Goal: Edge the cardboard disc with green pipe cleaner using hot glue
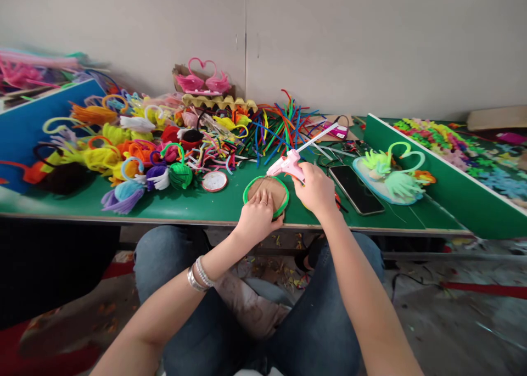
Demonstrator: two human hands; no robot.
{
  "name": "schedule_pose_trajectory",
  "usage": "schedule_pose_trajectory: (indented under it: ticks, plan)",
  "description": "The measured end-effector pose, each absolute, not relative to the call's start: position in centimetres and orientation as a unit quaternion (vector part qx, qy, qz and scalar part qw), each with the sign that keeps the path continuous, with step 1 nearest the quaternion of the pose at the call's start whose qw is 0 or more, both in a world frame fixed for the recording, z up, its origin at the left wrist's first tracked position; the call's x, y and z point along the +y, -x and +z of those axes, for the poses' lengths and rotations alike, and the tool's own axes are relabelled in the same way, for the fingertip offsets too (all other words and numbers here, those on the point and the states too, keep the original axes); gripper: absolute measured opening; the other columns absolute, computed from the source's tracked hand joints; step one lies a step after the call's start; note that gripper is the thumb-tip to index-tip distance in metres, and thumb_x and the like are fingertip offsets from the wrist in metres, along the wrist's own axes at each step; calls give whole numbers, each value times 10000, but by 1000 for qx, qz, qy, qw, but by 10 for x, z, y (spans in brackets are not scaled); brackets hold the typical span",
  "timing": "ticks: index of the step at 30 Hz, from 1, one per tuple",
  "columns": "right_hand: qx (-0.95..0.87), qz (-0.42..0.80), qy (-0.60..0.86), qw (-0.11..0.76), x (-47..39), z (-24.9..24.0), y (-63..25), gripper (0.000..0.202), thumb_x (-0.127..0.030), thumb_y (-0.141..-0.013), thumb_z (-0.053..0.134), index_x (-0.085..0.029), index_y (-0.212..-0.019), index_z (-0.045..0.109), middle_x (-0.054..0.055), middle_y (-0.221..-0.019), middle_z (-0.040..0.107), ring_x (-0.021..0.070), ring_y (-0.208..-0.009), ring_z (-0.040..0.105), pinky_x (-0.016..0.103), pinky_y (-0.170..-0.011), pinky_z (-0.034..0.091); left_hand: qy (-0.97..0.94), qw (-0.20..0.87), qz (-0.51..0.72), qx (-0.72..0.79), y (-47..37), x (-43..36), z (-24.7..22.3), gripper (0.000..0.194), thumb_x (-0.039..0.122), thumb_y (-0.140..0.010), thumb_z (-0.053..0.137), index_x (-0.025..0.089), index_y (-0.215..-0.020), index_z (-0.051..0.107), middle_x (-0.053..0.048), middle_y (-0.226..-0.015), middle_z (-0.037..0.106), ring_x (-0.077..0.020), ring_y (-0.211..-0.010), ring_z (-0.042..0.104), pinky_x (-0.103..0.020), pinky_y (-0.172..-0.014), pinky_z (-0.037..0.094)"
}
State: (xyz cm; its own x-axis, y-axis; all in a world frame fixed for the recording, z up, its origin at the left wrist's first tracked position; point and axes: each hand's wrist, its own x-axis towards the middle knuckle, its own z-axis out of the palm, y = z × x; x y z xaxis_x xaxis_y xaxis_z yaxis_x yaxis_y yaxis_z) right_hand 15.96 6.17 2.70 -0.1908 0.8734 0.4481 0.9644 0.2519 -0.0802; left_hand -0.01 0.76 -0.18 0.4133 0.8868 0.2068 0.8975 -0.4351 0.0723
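Note:
My right hand (318,190) is wrapped round a pink hot glue gun (291,165), with a long white glue stick (319,136) jutting from its back. The gun's nozzle is over the far edge of a round cardboard disc (276,189) that has a bright green fuzzy pipe cleaner (246,192) along its rim. My left hand (258,214) grips this disc at the table's front edge, fingers pressed on its face and thumb at its near right side. Whether the nozzle touches the disc I cannot tell.
Pipe-cleaner swans (127,186) in many colours crowd the left. Loose pipe cleaners (280,126) lie behind the disc. A small round white lid (214,181) is to the left; a phone (356,189) and a two-swan piece (395,175) are to the right, before a green divider (436,184).

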Motion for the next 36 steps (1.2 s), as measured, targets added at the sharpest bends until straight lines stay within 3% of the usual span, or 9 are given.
schedule_pose_trajectory:
  ticks: [17,36]
  plan:
    - [-749,-110,620,206,59,35,-165,227,-197,-812,464,-163,-1021,548,127,-958,655,259,-897,570,306,-606,373,840,26,-115,-529,1,7,-2,577,386,-852,471,-42,-1235,523,-259,-1275,543,-324,-1191,535,-386,-956,462]
    - [-731,-142,644,174,59,38,-175,217,-182,-809,464,-172,-1010,546,108,-942,647,240,-864,567,293,-540,275,840,28,-112,-531,1,7,-2,578,396,-858,465,-31,-1245,518,-243,-1291,539,-310,-1189,538,-372,-946,472]
